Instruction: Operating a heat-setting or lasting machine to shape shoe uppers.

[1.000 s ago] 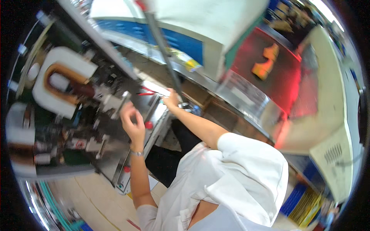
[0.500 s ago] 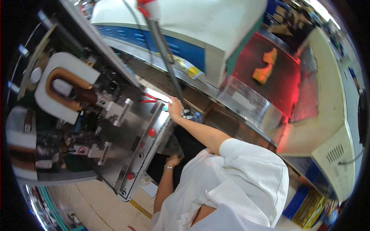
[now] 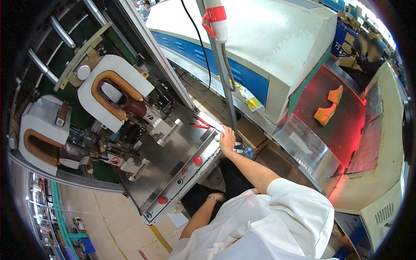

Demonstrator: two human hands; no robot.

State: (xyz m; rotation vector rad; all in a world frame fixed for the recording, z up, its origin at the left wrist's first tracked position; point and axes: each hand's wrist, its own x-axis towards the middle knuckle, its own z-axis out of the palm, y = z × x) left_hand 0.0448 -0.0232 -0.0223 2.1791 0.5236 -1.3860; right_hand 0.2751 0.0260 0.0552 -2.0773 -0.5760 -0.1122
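My right hand (image 3: 227, 139) lies at the far right corner of a machine's metal control panel (image 3: 189, 184), fingers extended by a green button (image 3: 217, 138). Nothing shows in its grasp. My left hand (image 3: 219, 197), with a bracelet at the wrist, rests low over my dark-clothed lap; its fingers are hidden. Along the panel are red buttons (image 3: 198, 160). Beyond it, the machine carries two white U-shaped blocks with brown padded linings: an upper block (image 3: 91, 97) and a lower-left block (image 3: 37, 117). A red-handled tool (image 3: 201, 125) lies on the machine's metal deck.
To the right, orange-yellow shoe-like pieces (image 3: 326, 115) lie on a dark conveyor belt (image 3: 346, 123) under red light. A pole (image 3: 229, 104) with a cable stands just beyond my right hand. A big white-and-blue machine (image 3: 264, 47) is behind; another person (image 3: 368, 60) sits at the far right.
My view has shifted, so the machine, panel and conveyor all sit farther right in the picture. My right hand stays at the panel corner, and my left hand stays low.
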